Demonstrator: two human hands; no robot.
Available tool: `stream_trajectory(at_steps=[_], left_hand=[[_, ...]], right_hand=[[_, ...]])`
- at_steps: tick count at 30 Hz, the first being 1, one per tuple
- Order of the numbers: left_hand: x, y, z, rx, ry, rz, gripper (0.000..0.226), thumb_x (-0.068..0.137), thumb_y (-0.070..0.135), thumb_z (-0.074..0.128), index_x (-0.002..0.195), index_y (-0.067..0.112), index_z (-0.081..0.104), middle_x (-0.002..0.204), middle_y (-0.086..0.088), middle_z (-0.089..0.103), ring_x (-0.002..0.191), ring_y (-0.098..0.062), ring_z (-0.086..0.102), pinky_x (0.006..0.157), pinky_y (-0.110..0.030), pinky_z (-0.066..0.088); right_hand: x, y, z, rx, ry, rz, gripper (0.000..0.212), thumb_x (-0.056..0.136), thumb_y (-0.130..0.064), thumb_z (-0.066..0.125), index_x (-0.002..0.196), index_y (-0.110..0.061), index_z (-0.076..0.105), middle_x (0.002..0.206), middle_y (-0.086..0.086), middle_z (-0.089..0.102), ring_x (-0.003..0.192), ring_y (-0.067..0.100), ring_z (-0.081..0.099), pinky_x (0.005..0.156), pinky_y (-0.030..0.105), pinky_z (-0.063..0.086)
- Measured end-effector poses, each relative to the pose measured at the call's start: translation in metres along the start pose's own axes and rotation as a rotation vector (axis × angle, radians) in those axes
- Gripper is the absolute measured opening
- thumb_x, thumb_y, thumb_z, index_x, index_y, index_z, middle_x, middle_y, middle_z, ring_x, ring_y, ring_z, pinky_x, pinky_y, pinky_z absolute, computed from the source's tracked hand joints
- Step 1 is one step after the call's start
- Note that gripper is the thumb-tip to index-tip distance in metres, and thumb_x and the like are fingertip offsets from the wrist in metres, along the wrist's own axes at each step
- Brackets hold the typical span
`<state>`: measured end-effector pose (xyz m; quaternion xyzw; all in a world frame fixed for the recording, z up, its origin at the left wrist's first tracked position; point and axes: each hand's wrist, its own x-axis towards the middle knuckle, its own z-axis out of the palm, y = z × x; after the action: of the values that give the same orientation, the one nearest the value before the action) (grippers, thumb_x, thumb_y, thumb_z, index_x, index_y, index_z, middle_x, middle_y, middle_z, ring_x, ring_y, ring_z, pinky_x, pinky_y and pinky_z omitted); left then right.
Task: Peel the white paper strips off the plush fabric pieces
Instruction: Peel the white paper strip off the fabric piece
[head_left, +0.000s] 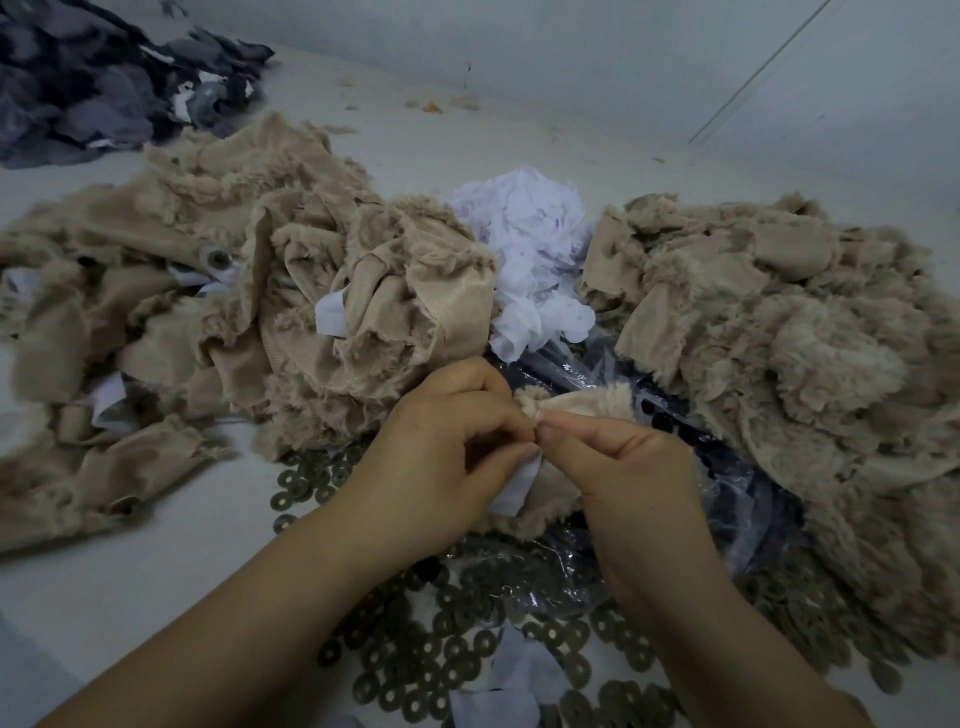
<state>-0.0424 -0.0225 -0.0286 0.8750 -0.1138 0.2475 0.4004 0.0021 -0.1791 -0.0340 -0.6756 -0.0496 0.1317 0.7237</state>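
The white tabletop shows bare at the lower left and along the far side up to the pale wall; elsewhere the work area is hemmed in. A large heap of beige plush pieces fills the left and centre, a second beige plush heap fills the right, and a crumpled mound of white paper strips sits between them at the back. A pile of dark grey fabric lies in the far left corner, well apart from the hands.

Both forearms come in from the bottom edge and meet near the centre. The left hand has its fingers curled, thumb and forefinger pinching a white paper strip that hangs down from the pinch. The right hand is also curled, its thumb and forefinger pinching the small beige plush piece right beside the left fingertips; the piece spreads out above and below the two hands, so the strip and the fabric lie touching at the pinch.

Beneath the hands lies a crinkled clear plastic bag with dark contents that cannot be made out. Flat round washers lie scattered loose across the table in front of it and under the wrists, with a few loose white paper scraps among them.
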Motion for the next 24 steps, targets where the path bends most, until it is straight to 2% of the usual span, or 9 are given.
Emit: stream_trajectory(at_steps=[6, 14, 19, 24], left_hand=[[0.0025, 0.0018, 0.0003, 0.086, 0.011, -0.078, 0.008, 0.084, 0.011, 0.072, 0.08, 0.016, 0.068, 0.084, 0.009, 0.062, 0.084, -0.007, 0.059, 0.075, -0.025, 0.048], [0.0039, 0.0069, -0.0013, 0.055, 0.005, -0.153, 0.012, 0.081, 0.013, 0.076, 0.074, 0.02, 0.07, 0.074, 0.012, 0.064, 0.074, -0.006, 0.061, 0.068, -0.028, 0.052], [0.0048, 0.0092, -0.0031, 0.093, -0.024, -0.147, 0.012, 0.079, 0.014, 0.078, 0.072, 0.021, 0.07, 0.072, 0.013, 0.063, 0.071, -0.004, 0.059, 0.065, -0.021, 0.049], [0.0046, 0.0102, -0.0012, 0.18, 0.015, -0.133, 0.01, 0.078, 0.017, 0.079, 0.073, 0.02, 0.071, 0.071, 0.014, 0.061, 0.07, -0.002, 0.057, 0.064, -0.015, 0.045]], right_hand=[[-0.0038, -0.002, 0.0013, -0.123, 0.029, -0.116, 0.013, 0.083, -0.003, 0.075, 0.093, -0.01, 0.08, 0.073, -0.004, 0.077, 0.065, 0.006, 0.073, 0.056, 0.011, 0.052], [-0.002, -0.0017, 0.0012, -0.13, 0.042, -0.114, 0.014, 0.083, -0.003, 0.076, 0.096, -0.008, 0.08, 0.076, -0.002, 0.078, 0.07, 0.01, 0.075, 0.058, 0.015, 0.055], [-0.0019, -0.0018, 0.0004, -0.141, 0.048, -0.128, 0.014, 0.083, 0.0, 0.075, 0.094, -0.009, 0.08, 0.074, -0.006, 0.077, 0.067, 0.005, 0.073, 0.057, 0.011, 0.053], [-0.0035, -0.0029, 0.0012, -0.149, 0.031, -0.145, 0.014, 0.083, -0.001, 0.075, 0.094, -0.009, 0.079, 0.074, -0.008, 0.077, 0.068, 0.004, 0.074, 0.058, 0.012, 0.054]])
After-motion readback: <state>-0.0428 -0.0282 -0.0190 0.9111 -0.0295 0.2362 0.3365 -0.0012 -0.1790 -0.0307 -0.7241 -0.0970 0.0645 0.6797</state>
